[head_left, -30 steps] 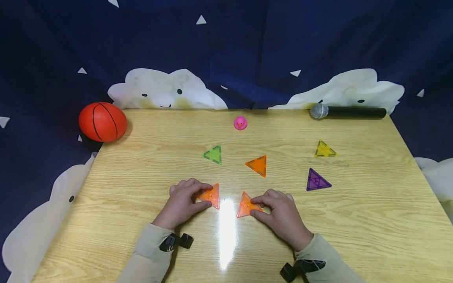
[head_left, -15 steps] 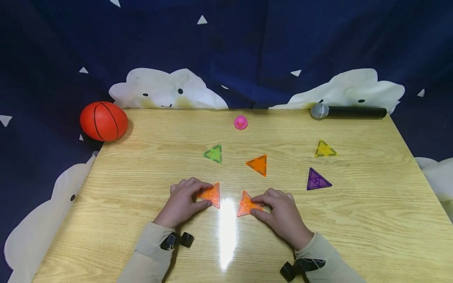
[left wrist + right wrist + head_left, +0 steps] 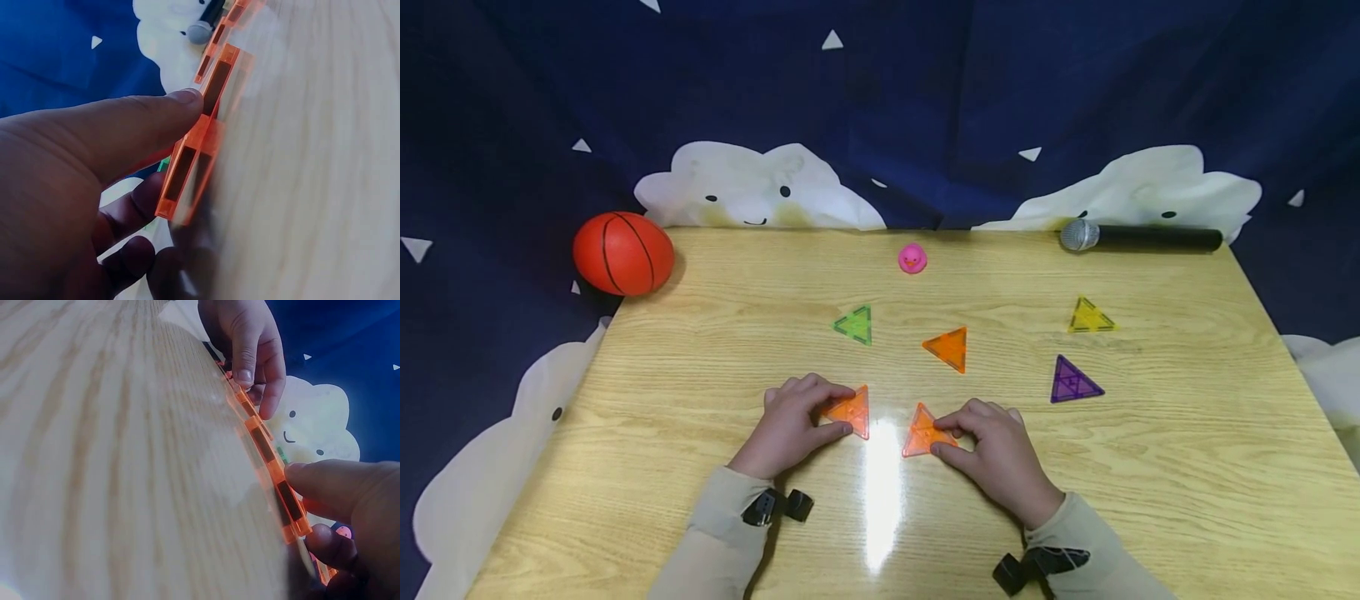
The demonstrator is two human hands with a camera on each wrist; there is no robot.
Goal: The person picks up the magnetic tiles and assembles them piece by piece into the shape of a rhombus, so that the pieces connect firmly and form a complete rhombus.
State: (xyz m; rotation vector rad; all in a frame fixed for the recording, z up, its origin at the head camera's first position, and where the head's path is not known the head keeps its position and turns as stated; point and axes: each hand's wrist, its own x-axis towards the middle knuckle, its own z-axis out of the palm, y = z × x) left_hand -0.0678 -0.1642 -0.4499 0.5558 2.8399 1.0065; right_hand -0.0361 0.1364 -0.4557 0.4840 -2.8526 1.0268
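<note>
My left hand (image 3: pixel 793 425) pinches an orange translucent triangular magnetic tile (image 3: pixel 856 413) between thumb and fingers, near the table's middle. To its right, my right hand (image 3: pixel 1000 454) pinches a second such tile (image 3: pixel 922 435) at its right side. Both tiles lie low at the tabletop, with a gap between them. In the left wrist view, the thumb presses the edge of the left tile (image 3: pixel 197 134). The right wrist view shows the right tile (image 3: pixel 275 472) edge-on along the wood, thumb against it. Fingers hide part of each tile.
Beyond the hands lie a green triangle tile (image 3: pixel 854 325), a darker orange one (image 3: pixel 950 348), a yellow one (image 3: pixel 1091 316) and a purple one (image 3: pixel 1073 381). A pink rubber duck (image 3: pixel 912 258), a red ball (image 3: pixel 623 253) and a microphone (image 3: pixel 1142 237) stand along the back of the wooden table (image 3: pixel 700 333).
The head view has shifted slightly. Both hands keep their pinch on the orange tiles, with no clear movement over the table.
</note>
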